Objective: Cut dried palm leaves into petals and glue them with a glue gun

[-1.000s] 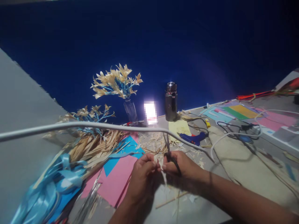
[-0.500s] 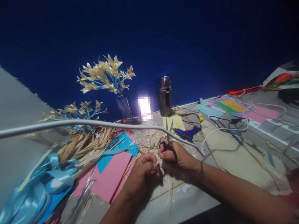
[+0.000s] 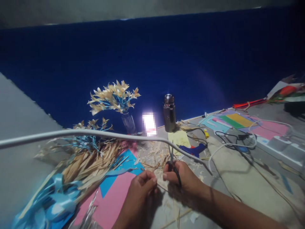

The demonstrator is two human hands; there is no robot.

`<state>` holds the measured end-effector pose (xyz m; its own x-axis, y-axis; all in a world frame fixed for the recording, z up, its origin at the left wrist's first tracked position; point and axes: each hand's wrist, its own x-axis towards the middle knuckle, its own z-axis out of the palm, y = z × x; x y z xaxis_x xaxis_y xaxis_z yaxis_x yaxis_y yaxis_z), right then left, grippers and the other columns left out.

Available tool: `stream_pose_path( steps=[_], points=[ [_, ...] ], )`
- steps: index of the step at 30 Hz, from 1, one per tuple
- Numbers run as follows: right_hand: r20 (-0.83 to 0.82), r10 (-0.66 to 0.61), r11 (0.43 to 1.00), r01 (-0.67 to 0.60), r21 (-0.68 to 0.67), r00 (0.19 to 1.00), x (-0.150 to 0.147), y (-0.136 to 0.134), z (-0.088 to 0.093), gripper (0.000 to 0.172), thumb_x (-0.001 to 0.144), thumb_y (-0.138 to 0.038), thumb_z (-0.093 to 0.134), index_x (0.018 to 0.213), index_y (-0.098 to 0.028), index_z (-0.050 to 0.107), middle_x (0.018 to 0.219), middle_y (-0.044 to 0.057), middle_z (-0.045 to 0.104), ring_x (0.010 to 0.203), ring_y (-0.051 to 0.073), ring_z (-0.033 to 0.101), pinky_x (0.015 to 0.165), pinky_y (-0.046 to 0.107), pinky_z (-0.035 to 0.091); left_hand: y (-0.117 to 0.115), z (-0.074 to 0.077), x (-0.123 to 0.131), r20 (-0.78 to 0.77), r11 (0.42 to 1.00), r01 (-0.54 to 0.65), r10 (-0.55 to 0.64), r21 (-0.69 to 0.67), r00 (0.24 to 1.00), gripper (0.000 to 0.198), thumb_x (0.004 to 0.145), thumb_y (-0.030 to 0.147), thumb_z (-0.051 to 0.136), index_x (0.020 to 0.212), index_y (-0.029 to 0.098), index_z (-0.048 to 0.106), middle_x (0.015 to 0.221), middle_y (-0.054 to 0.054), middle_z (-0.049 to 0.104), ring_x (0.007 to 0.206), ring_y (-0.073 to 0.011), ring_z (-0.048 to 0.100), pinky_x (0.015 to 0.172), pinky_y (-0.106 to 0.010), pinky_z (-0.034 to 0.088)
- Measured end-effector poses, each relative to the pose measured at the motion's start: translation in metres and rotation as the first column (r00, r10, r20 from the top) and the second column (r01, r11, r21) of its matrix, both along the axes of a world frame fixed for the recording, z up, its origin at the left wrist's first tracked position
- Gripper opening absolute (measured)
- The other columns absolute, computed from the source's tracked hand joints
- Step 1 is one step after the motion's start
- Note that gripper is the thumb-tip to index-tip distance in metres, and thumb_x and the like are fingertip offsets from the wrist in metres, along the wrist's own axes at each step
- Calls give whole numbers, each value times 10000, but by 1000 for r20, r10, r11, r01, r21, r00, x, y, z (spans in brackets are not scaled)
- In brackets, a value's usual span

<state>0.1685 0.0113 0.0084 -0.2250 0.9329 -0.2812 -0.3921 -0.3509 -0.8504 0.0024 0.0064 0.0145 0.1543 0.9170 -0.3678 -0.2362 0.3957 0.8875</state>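
Right hand (image 3: 184, 181): closed around the black handles of a pair of scissors (image 3: 171, 160), thumb and fingers through the loops. The blades point up and away and stand close together. Half a second ago they were spread apart, so a cutting stroke appears to have just closed.

Left hand (image 3: 143, 189): fingers curled in, thumb and forefinger pinched together just beside the right thumb. A second ago a pale strip hung plainly between the two hands. Now nothing definite shows in the pinch, so it cannot be told whether the strip is retained.

Both hands sit above the surface (image 3: 238, 171), just in front of a heap of straw-coloured trimmings (image 3: 152, 156). The hands have kept their place. Only the view has tipped, showing more of the dark blue wall.

Adjacent: pink paper (image 3: 111, 203) beside the left wrist, a white cable (image 3: 95, 133) crossing in front, a blue glue gun (image 3: 193, 149) beyond the scissors, a metal flask (image 3: 169, 113) at the wall.
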Motion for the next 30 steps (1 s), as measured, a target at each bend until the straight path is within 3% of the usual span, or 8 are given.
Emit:
stream_pose_path(
  steps=[7, 12, 16, 19, 22, 25, 28, 30],
  points=[
    [347, 159, 982, -183, 37, 924, 7, 3, 0, 201, 611, -238, 784, 673, -163, 608, 571, -43, 538, 516, 91, 459, 460, 201, 330, 88, 23, -50, -535, 960, 129, 25, 250, 844, 269, 617, 403, 776, 631, 174, 633, 523, 22, 590, 486, -108, 470, 509, -236, 344],
    [447, 236, 963, -270, 12, 863, 8, 8, 0, 192, 591, -189, 787, 604, -164, 597, 528, -50, 511, 526, 90, 456, 456, 190, 294, 162, 2, -47, -562, 960, 190, -43, 206, 826, 235, 583, 366, 751, 566, 174, 616, 514, 3, 600, 472, -113, 469, 495, -238, 330],
    [514, 257, 956, -292, -14, 818, 9, 12, 1, 177, 581, -132, 765, 585, -162, 591, 503, -73, 467, 517, 70, 402, 460, 183, 273, 193, -12, -33, -582, 962, 217, -81, 166, 809, 216, 573, 321, 765, 551, 164, 620, 486, -11, 600, 441, -116, 472, 482, -241, 333],
    [512, 297, 948, -314, -55, 806, 8, 14, 1, 189, 575, -137, 771, 592, -165, 585, 491, -82, 451, 503, 65, 390, 457, 181, 274, 204, -9, -32, -597, 964, 192, -47, 183, 801, 177, 588, 291, 771, 617, 163, 652, 511, -15, 622, 463, -138, 520, 490, -250, 372],
    [499, 301, 948, -311, -66, 813, 7, 14, 0, 180, 563, -158, 766, 603, -163, 590, 499, -74, 472, 496, 67, 405, 453, 179, 283, 193, 7, -39, -608, 963, 170, -8, 210, 794, 187, 622, 323, 773, 676, 170, 680, 532, -12, 632, 452, -148, 516, 463, -260, 371],
    [443, 300, 952, -297, -76, 845, 6, 12, -2, 176, 569, -209, 745, 574, -166, 575, 482, -58, 481, 468, 73, 416, 438, 183, 289, 143, 18, -45, -592, 952, 204, -30, 230, 805, 277, 683, 439, 771, 724, 168, 732, 610, -45, 684, 578, -186, 607, 537, -276, 455],
    [367, 349, 936, -342, -86, 862, 5, 9, -4, 182, 564, -249, 728, 559, -168, 566, 491, -39, 506, 460, 86, 437, 439, 194, 309, 70, 8, -35, -342, 951, 272, -209, 146, 916, 568, 707, 564, 790, 1122, 178, 756, 1077, -140, 772, 891, -270, 715, 764, -353, 554],
    [386, 349, 930, -368, -27, 854, 4, 8, -7, 170, 572, -246, 693, 546, -166, 546, 510, -42, 480, 481, 85, 420, 453, 200, 296, 29, -10, -20, -221, 927, 361, -333, 98, 917, 755, 629, 582, 859, 1251, 178, 714, 1175, -178, 750, 1040, -336, 704, 899, -404, 547]
  ],
)
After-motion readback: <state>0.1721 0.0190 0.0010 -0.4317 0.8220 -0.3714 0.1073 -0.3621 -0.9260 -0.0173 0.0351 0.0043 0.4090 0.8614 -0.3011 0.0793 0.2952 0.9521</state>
